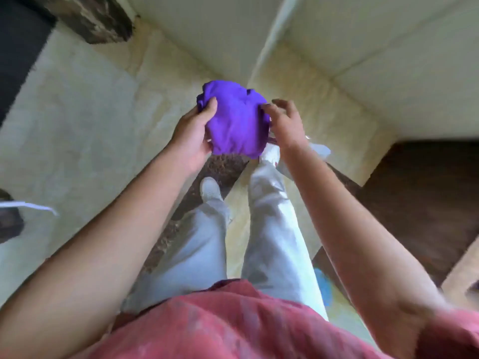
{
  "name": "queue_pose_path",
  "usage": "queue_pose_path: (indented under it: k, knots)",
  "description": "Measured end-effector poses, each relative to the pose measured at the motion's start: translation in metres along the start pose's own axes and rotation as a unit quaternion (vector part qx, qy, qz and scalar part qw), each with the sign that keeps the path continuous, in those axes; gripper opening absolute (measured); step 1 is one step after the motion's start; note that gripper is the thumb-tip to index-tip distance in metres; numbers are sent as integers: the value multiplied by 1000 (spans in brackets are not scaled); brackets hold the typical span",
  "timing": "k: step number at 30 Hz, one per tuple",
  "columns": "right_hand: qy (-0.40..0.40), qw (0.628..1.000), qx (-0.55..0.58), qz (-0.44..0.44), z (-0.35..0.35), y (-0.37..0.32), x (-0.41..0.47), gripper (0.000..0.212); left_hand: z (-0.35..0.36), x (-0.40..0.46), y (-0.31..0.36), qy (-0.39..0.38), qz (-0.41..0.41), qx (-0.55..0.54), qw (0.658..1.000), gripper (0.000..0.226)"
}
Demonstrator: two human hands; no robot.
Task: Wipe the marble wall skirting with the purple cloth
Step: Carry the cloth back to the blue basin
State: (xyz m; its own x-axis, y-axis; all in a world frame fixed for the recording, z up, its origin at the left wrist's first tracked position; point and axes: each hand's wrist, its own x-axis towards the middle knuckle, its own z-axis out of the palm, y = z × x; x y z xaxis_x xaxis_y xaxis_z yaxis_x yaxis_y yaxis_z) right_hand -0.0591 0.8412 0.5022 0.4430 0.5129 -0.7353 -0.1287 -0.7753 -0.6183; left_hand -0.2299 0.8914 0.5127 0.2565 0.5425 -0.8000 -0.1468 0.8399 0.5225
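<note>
Two hands reach out above pale trousers (pixel 272 229). Left hand (pixel 191 137) grips the bunched purple cloth (pixel 237 120) from its left, thumb on top. Right hand (pixel 286 123) curls at its right edge, grasp unclear. Cloth looks light, soft, limp: take it by the gathered folds. Marble wall skirting (pixel 298 73) lies beyond, well apart.

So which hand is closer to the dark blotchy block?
Left. The left hand sits below-right of the dark block; the right hand is farther right, beyond the purple cloth.

Floor: pale stone tiles (pixel 77 130) lie under you, crossed by a dark speckled band (pixel 225 164).
Footing: your white shoe (pixel 210 189) stands on that band.
</note>
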Motion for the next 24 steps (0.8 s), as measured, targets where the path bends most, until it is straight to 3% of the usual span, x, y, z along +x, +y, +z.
queue_pose_path:
  k: [1, 3, 8, 11, 13, 16, 19, 21, 24]
  knots:
    - [-17, 992, 106, 66, -32, 22, -21, 38, 24, -19, -12, -31, -16, 43, 998, 39]
    - [-66, 970, 215, 93, -64, 51, -52, 32, 46, -43, -36, -69, -53, 60, 994, 41]
    - [34, 930, 360, 69, -156, 159, -141, 37, 129, -92, -142, -173, -132, 214, 952, 59]
    - [144, 909, 389, 37, -191, 230, -176, 38, 168, -118, -207, -238, -108, 300, 917, 44]
    - [225, 885, 406, 38, -209, 283, -206, 40, 184, -137, -256, -273, -90, 382, 878, 39]
    - [316, 838, 443, 44, -229, 367, -255, 25, 199, -176, -336, -326, -60, 501, 799, 27]
    - [376, 795, 473, 65, -240, 446, -303, 21, 200, -223, -420, -350, -38, 554, 755, 13]
    - [392, 762, 507, 92, -246, 507, -342, 31, 199, -262, -481, -373, -38, 583, 721, 15]
    - [343, 743, 555, 149, -246, 586, -392, 59, 190, -302, -553, -406, -42, 627, 664, 25]
